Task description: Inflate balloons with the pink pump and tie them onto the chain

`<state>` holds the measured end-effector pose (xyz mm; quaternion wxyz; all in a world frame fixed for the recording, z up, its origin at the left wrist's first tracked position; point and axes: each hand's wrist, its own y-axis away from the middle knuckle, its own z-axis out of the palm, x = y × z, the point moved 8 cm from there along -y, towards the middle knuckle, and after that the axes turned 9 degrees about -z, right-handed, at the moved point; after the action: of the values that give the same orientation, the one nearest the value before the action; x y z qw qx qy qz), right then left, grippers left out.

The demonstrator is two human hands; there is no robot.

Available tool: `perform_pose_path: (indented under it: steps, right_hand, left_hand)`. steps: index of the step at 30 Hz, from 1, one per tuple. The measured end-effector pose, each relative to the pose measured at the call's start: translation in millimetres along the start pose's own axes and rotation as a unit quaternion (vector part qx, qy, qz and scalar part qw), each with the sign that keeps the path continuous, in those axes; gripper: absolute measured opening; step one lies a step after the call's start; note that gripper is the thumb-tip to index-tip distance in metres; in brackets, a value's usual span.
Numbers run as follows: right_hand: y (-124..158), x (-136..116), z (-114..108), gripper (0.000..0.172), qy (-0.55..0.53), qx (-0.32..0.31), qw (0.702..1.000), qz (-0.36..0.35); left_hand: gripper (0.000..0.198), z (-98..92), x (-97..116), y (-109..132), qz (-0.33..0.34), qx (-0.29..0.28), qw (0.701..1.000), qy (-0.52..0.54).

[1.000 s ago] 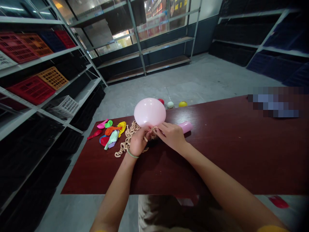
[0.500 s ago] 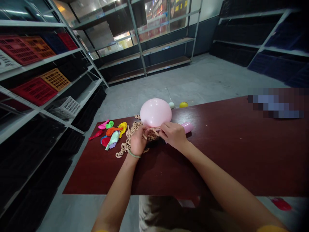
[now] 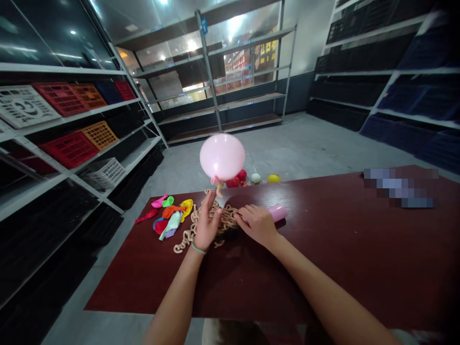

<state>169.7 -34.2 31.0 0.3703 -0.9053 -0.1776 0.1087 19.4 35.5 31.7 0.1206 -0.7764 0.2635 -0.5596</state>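
An inflated pink balloon hangs in the air just above my left hand, its knotted neck pointing down. That hand is upright with its fingers apart, holding nothing. My right hand rests low with bent fingers at the right side of a tangled pile of beige cord; what its fingertips hold, if anything, is too small to tell. Beside it lies a pink cylinder, partly covered by the hand. Several limp balloons in mixed colours lie left of the cord.
The dark red table stretches right, with a blurred patch at its far side. On the floor beyond lie red balloons, a pale one and a yellow one. Shelves with crates stand left.
My left hand has let go of the pink balloon, which has moved up and away from both hands. My right hand has drawn back from its neck. The view has tilted upward.
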Motion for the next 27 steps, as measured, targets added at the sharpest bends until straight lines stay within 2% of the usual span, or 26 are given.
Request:
perform_pose_path:
  steps: [2,8,14,18,21,27]
  right_hand:
    - [0.6,-0.5,0.9,0.026,-0.001,-0.002,1.0,-0.002]
    - [1.7,-0.4,3.3,0.026,0.002,-0.005,1.0,-0.008]
    - [2.2,-2.7,7.6,0.027,-0.006,-0.015,1.0,-0.017]
    - [1.4,-9.7,10.4,0.024,-0.005,-0.028,0.999,-0.039]
    - [0.9,-17.7,11.6,0.022,-0.007,-0.032,0.998,-0.06]
    - [-1.0,-36.3,10.0,0.017,-0.036,-0.019,0.993,-0.109]
  left_hand:
    - [0.061,3.0,-0.2,-2.3,-0.007,-0.026,0.999,0.032]
    - [0.034,-5.3,-10.0,-1.2,-0.063,0.026,0.997,0.028]
    - [0.026,-4.6,-19.5,1.6,-0.08,0.034,0.996,0.022]
    - [0.023,-3.8,-25.0,2.2,-0.06,0.022,0.998,-0.024]
    - [0.022,-6.8,-21.3,0.7,-0.034,0.016,0.996,-0.087]
    - [0.023,-34.3,-1.9,-7.8,0.001,0.033,0.987,-0.16]
